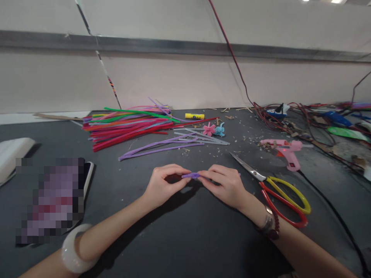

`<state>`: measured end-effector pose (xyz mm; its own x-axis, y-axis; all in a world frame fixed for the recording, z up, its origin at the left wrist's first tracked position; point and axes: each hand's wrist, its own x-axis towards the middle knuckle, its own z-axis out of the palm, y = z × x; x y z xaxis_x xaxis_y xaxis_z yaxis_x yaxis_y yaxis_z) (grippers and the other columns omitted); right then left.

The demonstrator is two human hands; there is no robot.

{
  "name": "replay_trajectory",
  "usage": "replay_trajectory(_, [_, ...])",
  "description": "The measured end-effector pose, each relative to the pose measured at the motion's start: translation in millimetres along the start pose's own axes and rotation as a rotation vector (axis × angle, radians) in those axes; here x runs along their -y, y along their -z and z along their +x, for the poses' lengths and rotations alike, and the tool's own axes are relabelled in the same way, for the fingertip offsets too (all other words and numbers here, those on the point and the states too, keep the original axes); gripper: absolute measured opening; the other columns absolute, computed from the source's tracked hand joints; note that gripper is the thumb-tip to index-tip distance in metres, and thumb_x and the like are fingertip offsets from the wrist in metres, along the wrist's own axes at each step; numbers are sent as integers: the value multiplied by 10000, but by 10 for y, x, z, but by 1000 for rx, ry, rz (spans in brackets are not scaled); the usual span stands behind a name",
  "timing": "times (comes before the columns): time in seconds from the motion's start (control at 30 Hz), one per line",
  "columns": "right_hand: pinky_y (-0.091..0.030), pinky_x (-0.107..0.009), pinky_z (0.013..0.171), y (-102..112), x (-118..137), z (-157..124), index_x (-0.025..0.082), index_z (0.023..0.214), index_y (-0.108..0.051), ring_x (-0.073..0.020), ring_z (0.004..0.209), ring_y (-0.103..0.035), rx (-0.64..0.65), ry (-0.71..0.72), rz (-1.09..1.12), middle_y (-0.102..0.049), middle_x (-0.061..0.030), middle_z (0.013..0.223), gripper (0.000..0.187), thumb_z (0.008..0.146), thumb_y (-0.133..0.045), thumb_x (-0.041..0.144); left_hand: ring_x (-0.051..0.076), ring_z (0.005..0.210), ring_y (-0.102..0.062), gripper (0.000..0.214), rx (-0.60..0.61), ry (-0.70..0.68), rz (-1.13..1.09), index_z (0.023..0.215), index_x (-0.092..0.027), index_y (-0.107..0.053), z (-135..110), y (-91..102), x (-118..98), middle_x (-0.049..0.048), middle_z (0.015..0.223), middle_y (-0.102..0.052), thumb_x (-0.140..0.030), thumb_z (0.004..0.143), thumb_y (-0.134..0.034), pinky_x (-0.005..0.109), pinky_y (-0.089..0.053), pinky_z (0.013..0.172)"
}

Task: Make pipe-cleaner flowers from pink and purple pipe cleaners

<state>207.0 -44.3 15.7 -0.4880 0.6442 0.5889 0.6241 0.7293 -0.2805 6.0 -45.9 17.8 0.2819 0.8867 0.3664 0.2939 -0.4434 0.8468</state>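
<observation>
A short purple pipe cleaner piece is held between both hands just above the dark table. My left hand pinches its left end with curled fingers. My right hand pinches the right end, and a bit of purple shows past its knuckles. Behind the hands lie loose purple pipe cleaners and a pile of many-coloured pipe cleaners. Two small finished flowers, a pink flower and a blue flower, sit further back.
Red-and-yellow scissors lie open right of my right hand. A pink glue gun with a black cord lies beyond them. A yellow glue stick is near the wall. A phone lies at left. Tangled wires crowd the back right.
</observation>
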Motion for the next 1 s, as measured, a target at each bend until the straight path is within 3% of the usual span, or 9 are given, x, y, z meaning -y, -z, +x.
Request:
replay_trajectory(0.3, [-428,-204,594,-38,66,1,200,890,-665,-98,633,-572,-22,-31,81,-642,-18,711,152,814,-536,230,138,662,-591,115,25,-104,121,806,-180,-694,4,-2,-13,54,743,-662,-236,736,-621,249,-478,611])
replay_trajectory(0.7, [-434,-201,564,-43,120,26,195,864,-658,-89,598,-551,-24,-128,280,-638,-17,721,133,809,-538,210,133,664,-594,101,-10,-132,109,788,-187,-697,-20,-9,18,44,729,-649,-222,733,-619,240,-472,613])
replay_trajectory(1.0, [-412,-202,542,-35,131,25,188,828,-648,-89,568,-535,-22,-116,255,-628,-14,683,123,813,-532,226,136,651,-601,103,1,-120,118,774,-184,-701,-19,-8,-10,42,719,-656,-223,727,-618,240,-473,613])
